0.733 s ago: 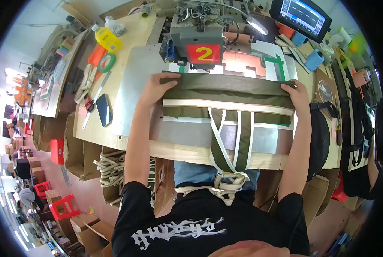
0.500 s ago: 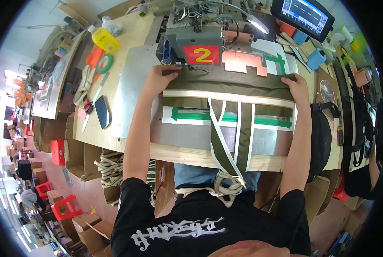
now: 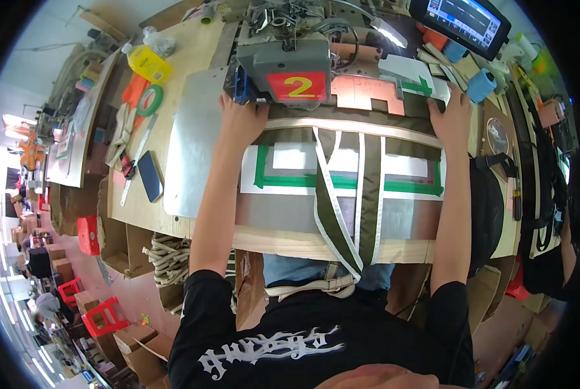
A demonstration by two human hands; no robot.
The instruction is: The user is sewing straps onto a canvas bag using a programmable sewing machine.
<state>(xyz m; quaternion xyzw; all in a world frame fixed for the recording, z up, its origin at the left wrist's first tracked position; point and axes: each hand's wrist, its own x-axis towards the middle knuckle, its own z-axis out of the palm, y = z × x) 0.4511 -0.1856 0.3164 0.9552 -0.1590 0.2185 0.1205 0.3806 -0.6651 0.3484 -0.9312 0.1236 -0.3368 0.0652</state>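
Observation:
An olive fabric panel (image 3: 400, 119) with a cream band lies across the plate under the sewing machine head (image 3: 254, 59). My left hand (image 3: 243, 122) is on its left end, close against the machine, with the fingertips partly hidden. At the right end, my right hand (image 3: 451, 118) has thumb and fingers at the fabric's edge. Two olive straps (image 3: 371, 194) with white edging run from the panel over the table edge toward my lap. Behind the fabric is a copper-coloured plate (image 3: 362, 91). In front lies a white sheet (image 3: 248, 181) framed with green tape (image 3: 342, 184).
On the left are a yellow bottle (image 3: 148, 63), a green tape roll (image 3: 150, 100), a steel ruler (image 3: 132, 175) and a dark phone (image 3: 150, 176). At right stand a screen (image 3: 462, 24), a blue thread cone (image 3: 481, 85) and a black bag (image 3: 486, 217).
Both hands and the fabric have moved away from me, farther under the machine. More of the taped white sheet shows. The straps have straightened and their webbing is drawn up from my lap.

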